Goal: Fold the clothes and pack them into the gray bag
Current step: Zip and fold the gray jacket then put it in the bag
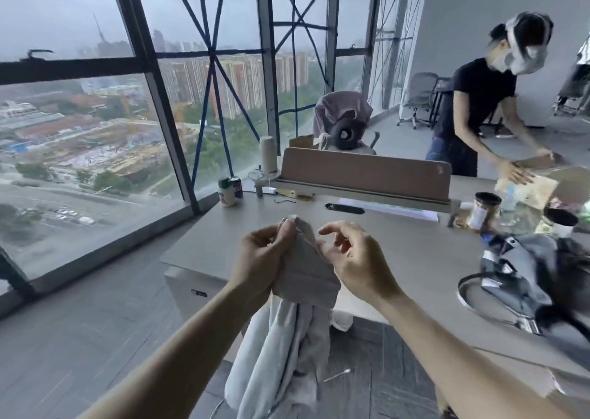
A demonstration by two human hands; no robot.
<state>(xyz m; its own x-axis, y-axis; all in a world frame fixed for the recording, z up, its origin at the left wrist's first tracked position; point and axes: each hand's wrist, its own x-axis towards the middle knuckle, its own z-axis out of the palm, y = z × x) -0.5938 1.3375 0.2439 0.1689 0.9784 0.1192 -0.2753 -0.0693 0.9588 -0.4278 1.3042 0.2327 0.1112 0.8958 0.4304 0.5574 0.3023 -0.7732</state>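
A pale grey garment (pixel 306 271) hangs in the air in front of the desk, its long end dangling down toward the floor. My left hand (pixel 265 252) grips its bunched top edge in a fist. Just to the right, my right hand (pixel 354 259) has its fingers curled, and they pinch the garment's right edge. The gray bag (pixel 536 278) lies slumped on the desk at the right, with dark straps and a metal ring around it, well apart from both hands.
The light desk (pixel 415 246) runs in front of me, with a brown divider panel (pixel 364 172) at its back. Cans (pixel 230 190) stand at the far left corner; jars and cups (pixel 485 211) are on the right. Another person (pixel 479 115) works beyond the divider. A glass wall is on the left.
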